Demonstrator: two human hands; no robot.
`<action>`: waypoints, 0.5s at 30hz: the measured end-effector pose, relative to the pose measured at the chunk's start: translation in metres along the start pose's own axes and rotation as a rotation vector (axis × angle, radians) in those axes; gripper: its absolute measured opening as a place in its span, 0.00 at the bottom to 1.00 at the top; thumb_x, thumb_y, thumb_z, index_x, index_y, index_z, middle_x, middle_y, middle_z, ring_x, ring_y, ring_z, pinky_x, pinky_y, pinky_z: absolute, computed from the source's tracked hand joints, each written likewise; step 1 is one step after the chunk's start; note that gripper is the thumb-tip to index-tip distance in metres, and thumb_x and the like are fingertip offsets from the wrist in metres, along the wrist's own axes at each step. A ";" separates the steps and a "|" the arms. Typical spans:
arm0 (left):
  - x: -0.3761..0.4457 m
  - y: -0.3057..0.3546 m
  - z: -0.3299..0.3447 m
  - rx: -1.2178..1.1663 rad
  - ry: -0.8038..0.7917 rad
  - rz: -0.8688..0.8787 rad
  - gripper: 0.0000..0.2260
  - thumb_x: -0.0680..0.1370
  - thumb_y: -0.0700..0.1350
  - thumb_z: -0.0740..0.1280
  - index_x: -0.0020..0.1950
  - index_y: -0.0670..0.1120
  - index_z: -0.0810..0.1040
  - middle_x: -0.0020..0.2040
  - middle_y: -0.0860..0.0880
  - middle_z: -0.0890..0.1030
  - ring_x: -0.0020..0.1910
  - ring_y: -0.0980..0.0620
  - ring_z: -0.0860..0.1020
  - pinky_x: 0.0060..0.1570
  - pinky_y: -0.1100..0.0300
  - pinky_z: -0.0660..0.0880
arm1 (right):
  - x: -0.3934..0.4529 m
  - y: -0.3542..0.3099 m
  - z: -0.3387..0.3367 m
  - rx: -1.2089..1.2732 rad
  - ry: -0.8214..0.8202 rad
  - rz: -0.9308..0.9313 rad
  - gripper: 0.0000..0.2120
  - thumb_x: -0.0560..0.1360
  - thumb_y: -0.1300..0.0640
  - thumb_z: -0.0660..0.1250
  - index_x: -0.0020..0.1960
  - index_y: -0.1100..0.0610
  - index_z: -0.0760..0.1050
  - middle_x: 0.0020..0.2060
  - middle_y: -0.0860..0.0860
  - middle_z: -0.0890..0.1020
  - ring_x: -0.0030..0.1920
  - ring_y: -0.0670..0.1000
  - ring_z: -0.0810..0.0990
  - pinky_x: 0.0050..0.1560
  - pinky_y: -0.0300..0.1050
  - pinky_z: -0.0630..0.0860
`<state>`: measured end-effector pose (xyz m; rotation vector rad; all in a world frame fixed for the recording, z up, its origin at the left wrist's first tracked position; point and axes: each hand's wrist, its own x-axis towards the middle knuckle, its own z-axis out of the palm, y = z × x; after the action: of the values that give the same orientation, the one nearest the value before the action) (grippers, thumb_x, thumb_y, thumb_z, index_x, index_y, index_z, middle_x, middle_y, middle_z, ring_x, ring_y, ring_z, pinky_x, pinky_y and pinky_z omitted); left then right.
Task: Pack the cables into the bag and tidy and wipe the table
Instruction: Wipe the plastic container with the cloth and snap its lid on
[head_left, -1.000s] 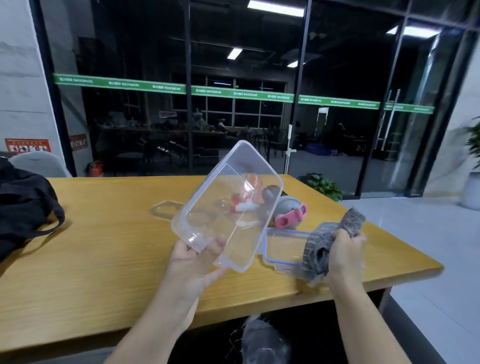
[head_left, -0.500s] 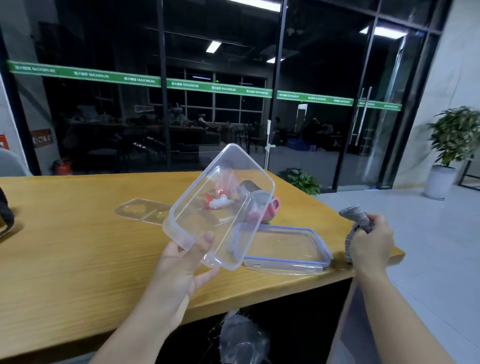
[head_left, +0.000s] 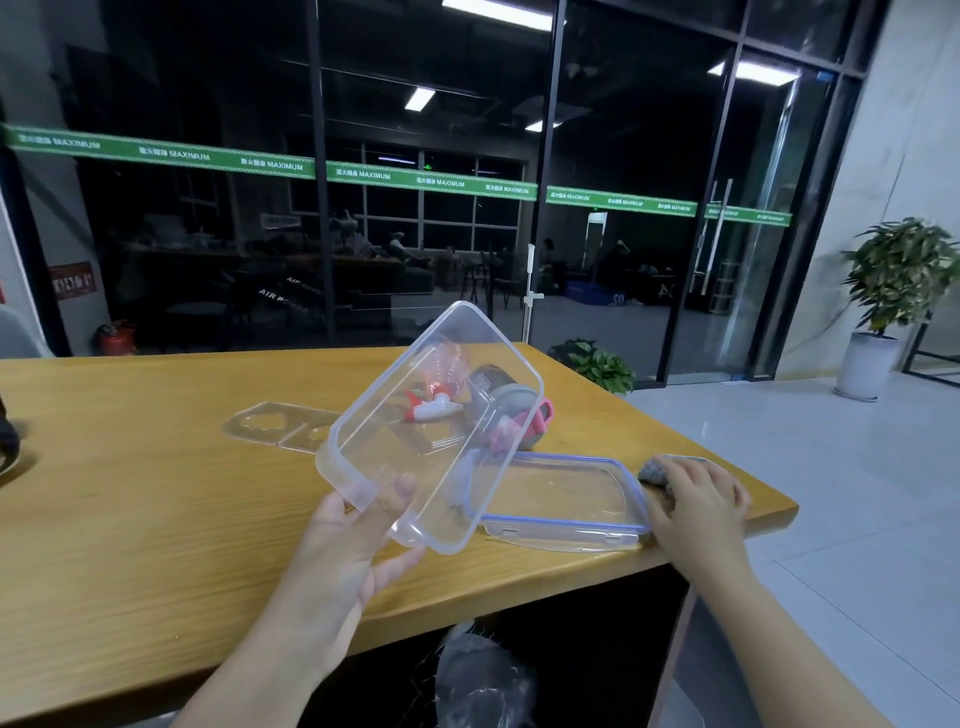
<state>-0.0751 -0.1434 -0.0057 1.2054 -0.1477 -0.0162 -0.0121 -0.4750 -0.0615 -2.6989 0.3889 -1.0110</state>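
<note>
My left hand (head_left: 343, 551) is gripping the clear box (head_left: 431, 426) tilted above the table (head_left: 156, 499); my right hand (head_left: 696, 499) is pressing the grey cloth (head_left: 655, 469) down, fingers spread.

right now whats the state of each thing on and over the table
box: empty, lid off, tilted, held up by left hand
lid: flat on table, beside right hand
rag: on table edge, pressed under right hand
spray bottle: behind the box
clear sheet: flat on table
</note>
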 end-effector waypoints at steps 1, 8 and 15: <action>0.000 0.001 -0.002 0.001 0.008 0.001 0.48 0.44 0.64 0.80 0.59 0.46 0.75 0.53 0.49 0.83 0.52 0.51 0.82 0.47 0.51 0.78 | -0.009 -0.003 0.002 0.050 0.029 -0.047 0.17 0.71 0.60 0.67 0.59 0.50 0.78 0.58 0.48 0.79 0.63 0.55 0.71 0.66 0.57 0.57; -0.003 0.009 -0.012 -0.047 0.042 0.008 0.47 0.41 0.63 0.80 0.57 0.47 0.75 0.49 0.50 0.84 0.49 0.52 0.83 0.47 0.49 0.77 | -0.038 -0.009 0.000 0.392 -0.050 -0.181 0.14 0.78 0.53 0.60 0.60 0.49 0.78 0.58 0.44 0.78 0.61 0.50 0.74 0.62 0.52 0.70; -0.007 0.012 -0.016 -0.048 0.052 0.018 0.48 0.41 0.62 0.81 0.58 0.46 0.75 0.48 0.50 0.84 0.49 0.52 0.83 0.47 0.49 0.77 | -0.042 -0.002 -0.003 0.274 -0.385 -0.358 0.30 0.65 0.20 0.45 0.64 0.28 0.58 0.70 0.32 0.58 0.74 0.40 0.52 0.73 0.47 0.56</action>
<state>-0.0811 -0.1233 -0.0013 1.1550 -0.1119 0.0277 -0.0442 -0.4604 -0.0838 -2.6692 -0.2919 -0.5415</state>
